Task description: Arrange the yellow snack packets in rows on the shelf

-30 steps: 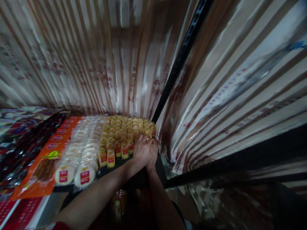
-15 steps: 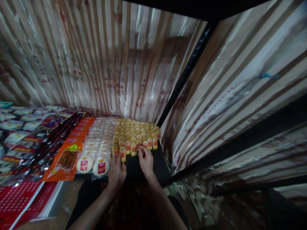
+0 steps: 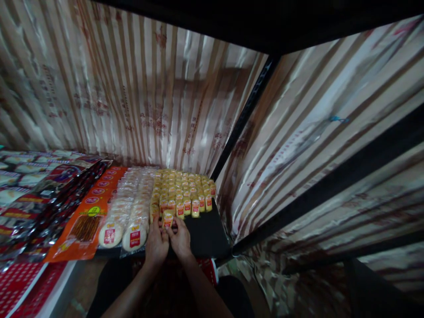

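A small yellow wrapped snack pack (image 3: 168, 219) with a red label stands at the front of the rows. My left hand (image 3: 157, 242) has its fingers closed on the pack's left side, and my right hand (image 3: 180, 238) grips it from the right. Behind my fingertips, rows of matching yellow packs (image 3: 185, 187) cover the back of the black shelf (image 3: 207, 232). Left of my hands lie two rows of round white wrapped cakes (image 3: 134, 237) with red labels.
An orange snack bag (image 3: 74, 238) and a row of dark shiny bags (image 3: 59, 207) lie further left. A red basket (image 3: 20, 282) sits below the shelf edge. Black metal posts (image 3: 245, 117) and striped sheeting (image 3: 159, 97) enclose the back and right.
My right hand has moved left, from the front row to the pack beside my left hand. Both hands now meet around that pack. The camera view has shifted slightly.
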Available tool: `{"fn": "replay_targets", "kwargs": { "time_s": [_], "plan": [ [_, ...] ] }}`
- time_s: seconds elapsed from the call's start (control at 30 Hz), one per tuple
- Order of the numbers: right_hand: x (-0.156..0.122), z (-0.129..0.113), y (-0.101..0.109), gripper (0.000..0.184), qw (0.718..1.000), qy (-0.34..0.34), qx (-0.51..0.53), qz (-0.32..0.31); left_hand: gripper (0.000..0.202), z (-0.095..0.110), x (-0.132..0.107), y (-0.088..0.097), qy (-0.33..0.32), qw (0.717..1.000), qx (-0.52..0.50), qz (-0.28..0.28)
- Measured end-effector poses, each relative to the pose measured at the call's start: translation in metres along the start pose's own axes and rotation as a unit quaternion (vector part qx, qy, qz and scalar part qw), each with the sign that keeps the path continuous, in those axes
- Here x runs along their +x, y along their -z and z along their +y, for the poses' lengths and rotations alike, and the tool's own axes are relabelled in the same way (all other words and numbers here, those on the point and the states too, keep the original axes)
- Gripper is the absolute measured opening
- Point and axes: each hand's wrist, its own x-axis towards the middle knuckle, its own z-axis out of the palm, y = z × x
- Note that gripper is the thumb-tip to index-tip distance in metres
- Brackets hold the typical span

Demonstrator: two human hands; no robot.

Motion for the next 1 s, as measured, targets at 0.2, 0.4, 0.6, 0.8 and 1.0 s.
{"fn": "replay_targets", "kwargs": {
  "time_s": [0.2,0.4,0.6,0.8,1.0],
  "plan": [
    [-0.002,0.004,0.021,0.027,0.997,0.013,0.073,0.027,0.038,0.018,0.009,0.003,-0.016,0.998,-0.038,-0.039],
    [0.004,0.003,0.054,0.027,0.998,0.017,0.049,0.028,0.04,0.046,0.028,-0.006,-0.029,0.995,-0.064,-0.075],
    [0.025,0.033,0.084,0.044,0.994,0.001,0.001,0.105,0.039,0.073,0.048,-0.023,-0.095,0.986,-0.105,-0.093],
    [0.058,0.078,0.087,0.058,0.978,-0.137,-0.098,0.124,0.03,0.098,0.07,-0.053,-0.096,0.982,-0.123,-0.105],
    [0.06,0.083,0.074,0.053,0.969,-0.112,-0.192,0.109,0.027,0.119,0.093,-0.095,-0.124,0.979,-0.083,-0.138]
  ]
}}
